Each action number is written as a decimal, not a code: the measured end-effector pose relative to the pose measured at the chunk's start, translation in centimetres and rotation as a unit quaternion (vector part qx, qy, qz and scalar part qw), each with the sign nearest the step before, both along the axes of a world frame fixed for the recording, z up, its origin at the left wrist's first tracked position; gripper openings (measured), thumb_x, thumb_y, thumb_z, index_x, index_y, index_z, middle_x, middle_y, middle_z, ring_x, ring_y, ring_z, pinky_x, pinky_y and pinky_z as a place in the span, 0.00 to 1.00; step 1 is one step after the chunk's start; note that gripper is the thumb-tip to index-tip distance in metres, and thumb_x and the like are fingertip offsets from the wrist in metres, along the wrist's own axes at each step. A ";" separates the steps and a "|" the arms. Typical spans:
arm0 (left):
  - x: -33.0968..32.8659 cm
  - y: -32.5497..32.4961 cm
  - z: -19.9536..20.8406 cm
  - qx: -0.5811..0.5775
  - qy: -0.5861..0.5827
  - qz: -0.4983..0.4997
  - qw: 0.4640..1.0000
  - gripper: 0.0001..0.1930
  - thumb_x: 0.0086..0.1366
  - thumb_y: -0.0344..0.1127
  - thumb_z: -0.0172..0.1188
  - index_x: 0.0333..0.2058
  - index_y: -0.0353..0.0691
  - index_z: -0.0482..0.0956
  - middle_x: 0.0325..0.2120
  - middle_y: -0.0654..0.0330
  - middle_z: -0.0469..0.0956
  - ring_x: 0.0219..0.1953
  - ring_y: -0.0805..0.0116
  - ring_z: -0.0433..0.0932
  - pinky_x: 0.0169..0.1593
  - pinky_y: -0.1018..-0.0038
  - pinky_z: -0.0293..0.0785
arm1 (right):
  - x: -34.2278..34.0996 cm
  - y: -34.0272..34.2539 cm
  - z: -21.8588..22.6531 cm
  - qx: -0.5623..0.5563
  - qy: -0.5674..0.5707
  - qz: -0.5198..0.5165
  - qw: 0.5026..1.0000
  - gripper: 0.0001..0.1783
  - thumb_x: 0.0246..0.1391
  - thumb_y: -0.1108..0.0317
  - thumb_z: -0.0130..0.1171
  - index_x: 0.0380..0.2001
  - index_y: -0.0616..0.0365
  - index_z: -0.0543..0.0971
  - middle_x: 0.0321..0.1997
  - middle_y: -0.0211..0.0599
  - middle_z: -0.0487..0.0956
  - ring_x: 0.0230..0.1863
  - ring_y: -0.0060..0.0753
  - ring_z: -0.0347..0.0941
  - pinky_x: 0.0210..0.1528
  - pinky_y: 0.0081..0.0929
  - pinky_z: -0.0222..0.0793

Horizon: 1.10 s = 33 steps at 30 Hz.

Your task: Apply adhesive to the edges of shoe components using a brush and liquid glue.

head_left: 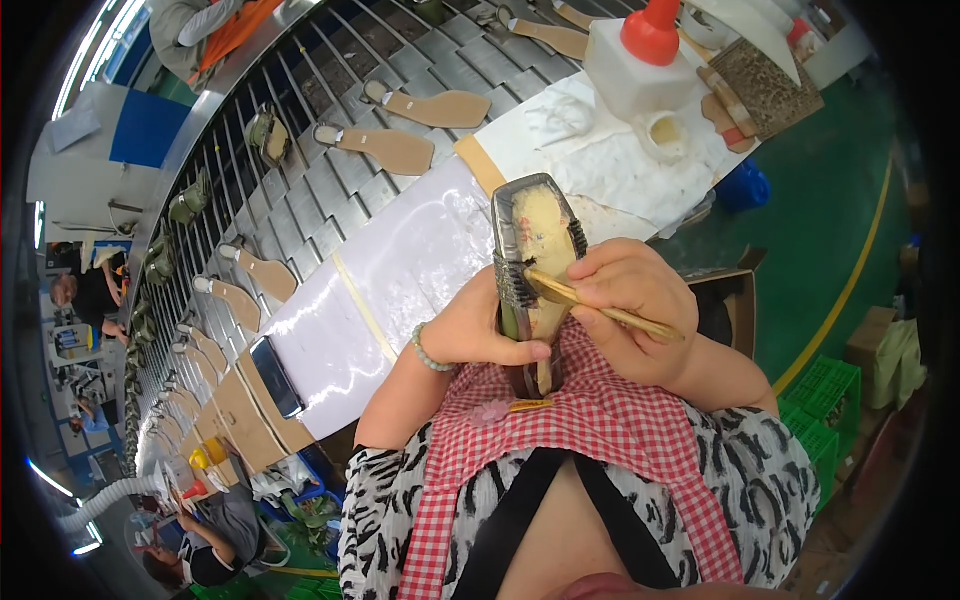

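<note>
My left hand (475, 325) is wrapped round a dark green and grey shoe upper on a last (540, 225), sole side up, with its toe pointing away from me. Its pale yellow bottom faces me, bordered by dark pleated edges. Between the closed fingers and thumb of my right hand (640, 300) is a slim wooden-handled brush (640, 322). The brush tip lies against the left pleated edge near the middle of the shoe; my hands partly hide the heel end.
A slatted metal conveyor (330, 205) carries tan soles (385, 148) and more green shoe uppers (187, 200). On the white-covered bench stand a white bottle with a red top (640, 75) and a small cup (664, 133). A phone (275, 376) lies left. Green crates (825, 400) sit right. Other people work at left.
</note>
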<state>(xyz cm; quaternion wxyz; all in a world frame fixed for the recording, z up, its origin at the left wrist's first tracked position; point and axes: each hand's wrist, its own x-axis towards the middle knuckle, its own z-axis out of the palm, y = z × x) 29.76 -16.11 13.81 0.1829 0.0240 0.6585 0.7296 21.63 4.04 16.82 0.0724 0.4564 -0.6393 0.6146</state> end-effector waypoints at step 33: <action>0.4 -0.3 0.0 -0.020 -0.009 -0.037 0.999 0.43 0.43 0.44 0.74 0.56 0.32 0.66 0.48 0.55 0.72 0.50 0.66 0.70 0.55 0.71 0.66 | -1.2 1.4 0.3 0.002 -0.234 0.084 0.969 0.05 0.52 0.79 0.59 0.34 0.64 0.77 0.39 0.37 0.78 0.40 0.23 0.73 0.44 0.21 0.68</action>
